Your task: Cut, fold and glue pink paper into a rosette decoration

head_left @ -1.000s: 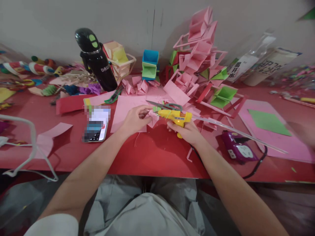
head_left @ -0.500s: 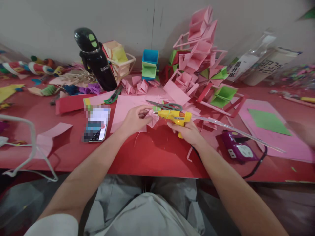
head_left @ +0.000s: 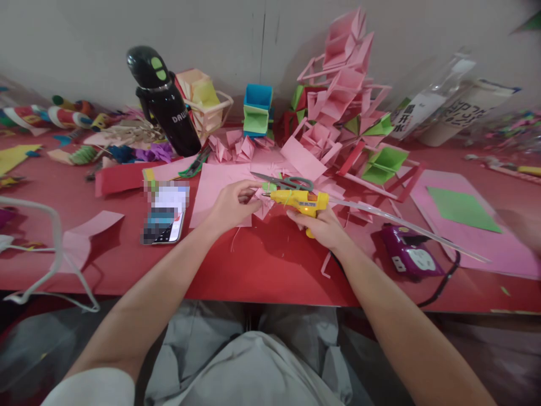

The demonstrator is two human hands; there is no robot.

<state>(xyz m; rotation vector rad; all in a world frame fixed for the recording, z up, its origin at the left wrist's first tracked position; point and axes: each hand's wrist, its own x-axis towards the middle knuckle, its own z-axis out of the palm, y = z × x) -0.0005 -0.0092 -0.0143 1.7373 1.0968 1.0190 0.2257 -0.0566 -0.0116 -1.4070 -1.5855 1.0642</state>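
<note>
My right hand (head_left: 318, 228) grips a yellow hot glue gun (head_left: 299, 200), a long clear glue stick (head_left: 406, 227) trailing out of its back to the right. Its nozzle points left at a small folded pink paper piece (head_left: 262, 204). My left hand (head_left: 232, 205) pinches that pink piece, holding it just above a flat pink sheet (head_left: 220, 189) on the red table (head_left: 262, 259). Grey-handled scissors (head_left: 283, 181) lie just behind the glue gun.
A phone (head_left: 164, 217) lies left of my left hand. A black bottle (head_left: 167, 104), stacked paper boxes (head_left: 257, 110) and a tall pile of pink folded paper frames (head_left: 342, 96) stand at the back. A purple power strip (head_left: 408, 256) sits at right, beside a pink and green sheet (head_left: 462, 211).
</note>
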